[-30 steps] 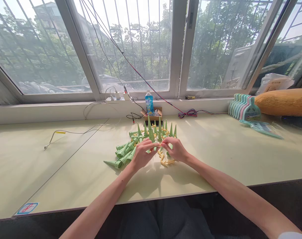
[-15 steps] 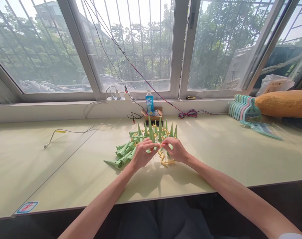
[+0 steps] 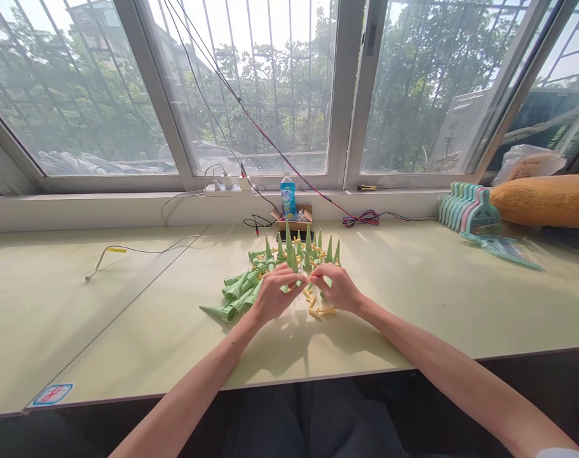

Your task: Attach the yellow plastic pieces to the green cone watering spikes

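A: "Upright green cones (image 3: 288,238) on the bench (image 3: 422,292)?"
B: "At least eight; some overlap."
A: "Lying green cones (image 3: 236,289), left?"
B: "At least four, crossing one another."
A: "Yellow pegs (image 3: 314,312)?"
B: "At least six in the near heap; the far ones are too small to count."
A: "Reaching in?"
B: "One left hand (image 3: 277,294), one right hand (image 3: 337,287): two."
A: "Far side?"
B: "One blue bottle (image 3: 288,198), one cardboard box (image 3: 292,225), one coiled cable (image 3: 360,218)."
A: "Far right?"
B: "One orange roll (image 3: 541,200), at least six standing pastel boards (image 3: 480,213)."
A: "Paper labels (image 3: 53,394)?"
B: "Two, one near left, one at the right edge"
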`<state>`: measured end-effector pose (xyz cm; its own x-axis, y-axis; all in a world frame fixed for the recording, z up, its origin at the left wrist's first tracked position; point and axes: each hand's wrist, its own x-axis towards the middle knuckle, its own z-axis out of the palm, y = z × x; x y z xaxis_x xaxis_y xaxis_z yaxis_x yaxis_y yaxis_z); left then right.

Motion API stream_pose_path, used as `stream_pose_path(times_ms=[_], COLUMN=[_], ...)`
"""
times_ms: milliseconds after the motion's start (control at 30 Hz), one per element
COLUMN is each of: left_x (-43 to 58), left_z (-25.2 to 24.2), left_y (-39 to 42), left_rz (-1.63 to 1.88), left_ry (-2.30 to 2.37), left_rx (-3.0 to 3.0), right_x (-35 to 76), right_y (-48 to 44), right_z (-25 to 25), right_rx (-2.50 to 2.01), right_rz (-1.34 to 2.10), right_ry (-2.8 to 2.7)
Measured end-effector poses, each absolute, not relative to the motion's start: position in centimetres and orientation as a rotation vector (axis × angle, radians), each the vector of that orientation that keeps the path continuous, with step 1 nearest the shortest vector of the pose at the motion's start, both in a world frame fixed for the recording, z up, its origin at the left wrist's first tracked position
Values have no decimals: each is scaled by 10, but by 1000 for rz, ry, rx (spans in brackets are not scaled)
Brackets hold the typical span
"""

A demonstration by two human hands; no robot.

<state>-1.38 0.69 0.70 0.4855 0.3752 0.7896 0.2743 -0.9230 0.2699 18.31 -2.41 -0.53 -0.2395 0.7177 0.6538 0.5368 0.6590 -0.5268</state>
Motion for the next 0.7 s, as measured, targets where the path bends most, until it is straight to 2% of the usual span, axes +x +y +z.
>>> stream_pose_path(times_ms=[700], left_x=[-10], left_z=[-2], left_y=[9], left_rz=[1472], left_ry=[598], left_rx=[2596], right_x=[186], right_y=[-22], right_z=[-5], right_rx=[-1017], right_rz=[223], right_ry=[-1916])
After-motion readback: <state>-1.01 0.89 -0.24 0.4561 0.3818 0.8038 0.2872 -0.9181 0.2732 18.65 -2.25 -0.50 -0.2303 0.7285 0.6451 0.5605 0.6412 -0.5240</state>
